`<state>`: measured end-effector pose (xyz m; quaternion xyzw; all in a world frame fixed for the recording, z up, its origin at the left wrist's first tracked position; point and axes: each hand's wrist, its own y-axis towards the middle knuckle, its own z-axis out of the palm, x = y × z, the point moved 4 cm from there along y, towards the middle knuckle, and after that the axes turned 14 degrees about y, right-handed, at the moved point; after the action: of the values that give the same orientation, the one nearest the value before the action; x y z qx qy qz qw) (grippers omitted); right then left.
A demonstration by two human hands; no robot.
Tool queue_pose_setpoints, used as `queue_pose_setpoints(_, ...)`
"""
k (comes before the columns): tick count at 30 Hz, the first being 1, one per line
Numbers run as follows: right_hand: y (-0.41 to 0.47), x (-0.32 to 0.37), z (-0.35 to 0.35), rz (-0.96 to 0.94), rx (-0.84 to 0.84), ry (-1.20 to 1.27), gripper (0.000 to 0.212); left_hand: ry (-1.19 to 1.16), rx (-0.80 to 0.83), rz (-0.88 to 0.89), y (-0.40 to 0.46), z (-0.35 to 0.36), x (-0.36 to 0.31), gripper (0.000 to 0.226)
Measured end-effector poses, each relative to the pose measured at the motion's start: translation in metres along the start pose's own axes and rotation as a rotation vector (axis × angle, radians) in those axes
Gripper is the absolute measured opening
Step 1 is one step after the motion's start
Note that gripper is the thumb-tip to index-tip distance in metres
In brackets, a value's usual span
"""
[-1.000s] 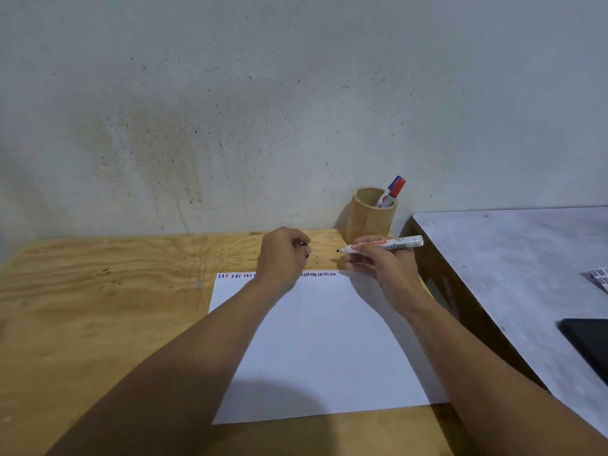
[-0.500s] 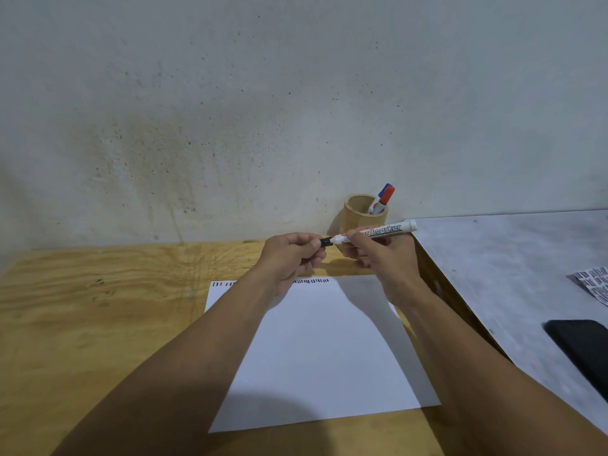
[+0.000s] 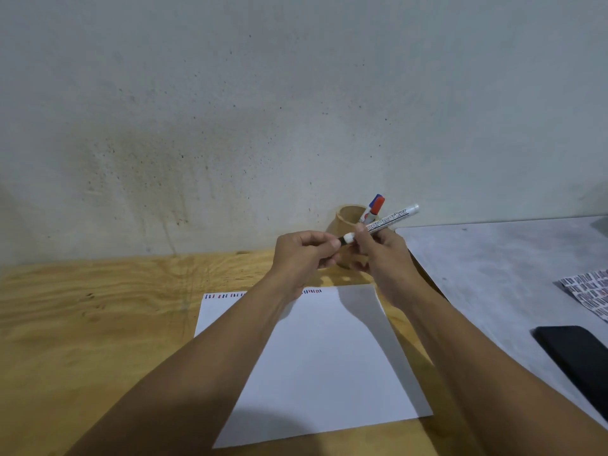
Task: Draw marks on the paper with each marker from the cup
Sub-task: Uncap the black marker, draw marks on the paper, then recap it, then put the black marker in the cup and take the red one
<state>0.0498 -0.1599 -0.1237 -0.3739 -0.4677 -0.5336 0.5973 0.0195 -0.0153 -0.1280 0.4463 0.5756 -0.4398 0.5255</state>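
Set flat on the wooden table (image 3: 82, 340), and taken here as the landmark: the paper (image 3: 322, 363), mostly blank, so plenty of room left for marks. Along the far edge of the paper, a row of short marks (image 3: 227, 295) in red, blue and dark ink, partly hidden under the left forearm; probably kept to one edge so each colour can be compared in line. To the right of the paper, a grey table (image 3: 493, 274) carrying a dark flat object (image 3: 579, 360) and a printed sheet (image 3: 589, 291), both well apart from the work. Just beyond the paper's far right corner, against the wall, the cup (image 3: 345, 218), with two markers (image 3: 373, 209), red-capped and blue-capped, leaning out of it within easy reach. Raised above the paper's far edge, in front of the cup: right hand (image 3: 385, 258) closed round the barrel of the marker (image 3: 385, 221), held nearly level with the tip end toward the left. Left hand (image 3: 302, 255) pinched shut on what looks like the dark cap (image 3: 342, 241) at that end, likely capping before return to the cup, or uncapping; cannot tell which.
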Motion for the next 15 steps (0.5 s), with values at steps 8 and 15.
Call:
queue_pose_setpoints(8, 0.036, 0.083, -0.031, -0.112, -0.120, -0.706, 0.033, 0.697, -0.159, 0.240, 0.020, 0.008, -0.017, 0.034)
queue_pose_setpoints(15, 0.066, 0.123, -0.021, -0.311, -0.027, -1.096, 0.020, 1.111, -0.103, 0.593, 0.026, 0.024, -0.027, 0.046)
